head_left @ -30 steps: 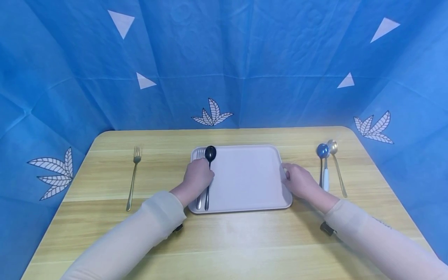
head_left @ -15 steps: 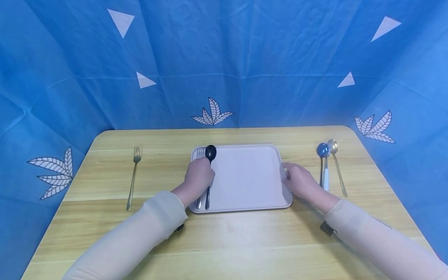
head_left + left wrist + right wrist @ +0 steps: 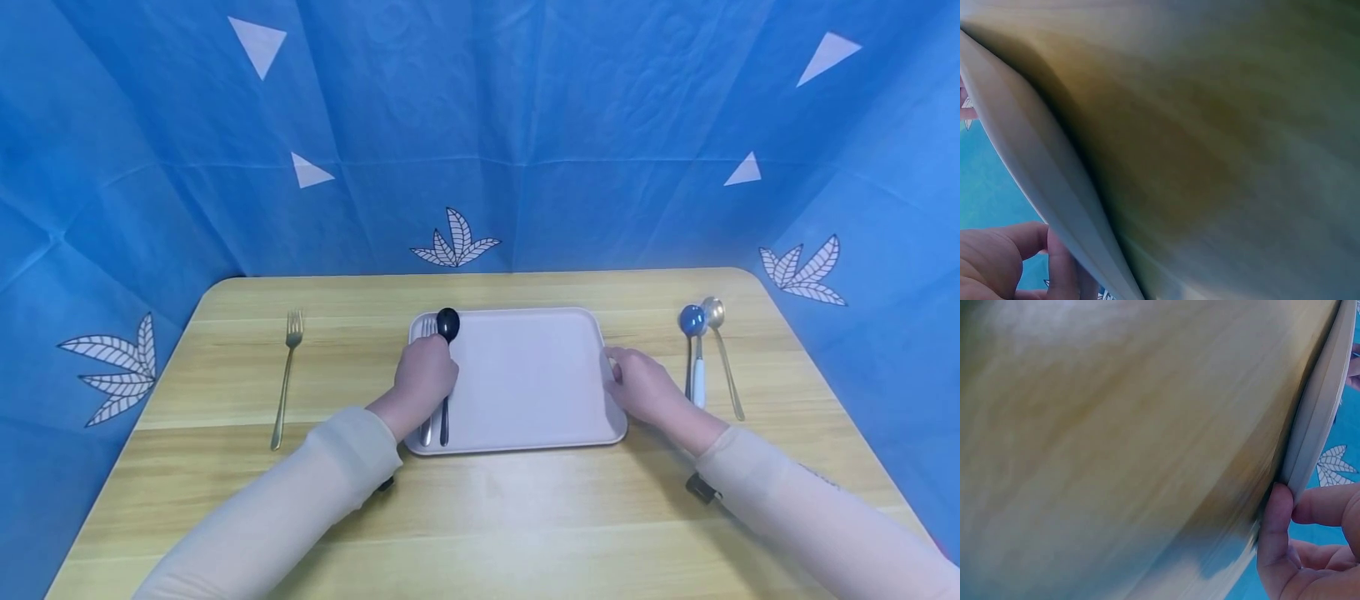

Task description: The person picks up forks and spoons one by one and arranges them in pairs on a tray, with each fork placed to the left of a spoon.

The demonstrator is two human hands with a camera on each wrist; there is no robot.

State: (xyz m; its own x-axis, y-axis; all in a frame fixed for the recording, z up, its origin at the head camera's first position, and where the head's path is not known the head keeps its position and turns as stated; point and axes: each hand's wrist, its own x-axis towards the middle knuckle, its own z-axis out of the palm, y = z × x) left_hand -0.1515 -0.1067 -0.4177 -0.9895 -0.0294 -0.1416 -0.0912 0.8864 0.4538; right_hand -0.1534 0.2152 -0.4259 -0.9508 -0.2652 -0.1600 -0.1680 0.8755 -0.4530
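Observation:
A pale rectangular tray (image 3: 532, 379) lies on the wooden table in the middle of the head view. Along its left side rest a silver fork (image 3: 426, 432) and a black-bowled spoon (image 3: 447, 323), side by side. My left hand (image 3: 423, 367) covers the middle of both and pinches the spoon's handle; its grip is mostly hidden from above. In the left wrist view, the left hand (image 3: 997, 262) shows behind the tray's edge (image 3: 1035, 144). My right hand (image 3: 641, 385) grips the tray's right rim, with thumb and finger (image 3: 1275, 519) on either side of it in the right wrist view.
Left of the tray lies another fork (image 3: 286, 375). At the right are a dark blue-looking spoon (image 3: 687, 321), a utensil with a white handle (image 3: 699, 383) and a gold-coloured spoon (image 3: 714, 312), close together. A blue cloth (image 3: 525, 125) hangs around the table (image 3: 510, 525).
The black spoon's bowl has shifted slightly left, closer to the fork in the tray. Both hands and the tray stay almost where they were.

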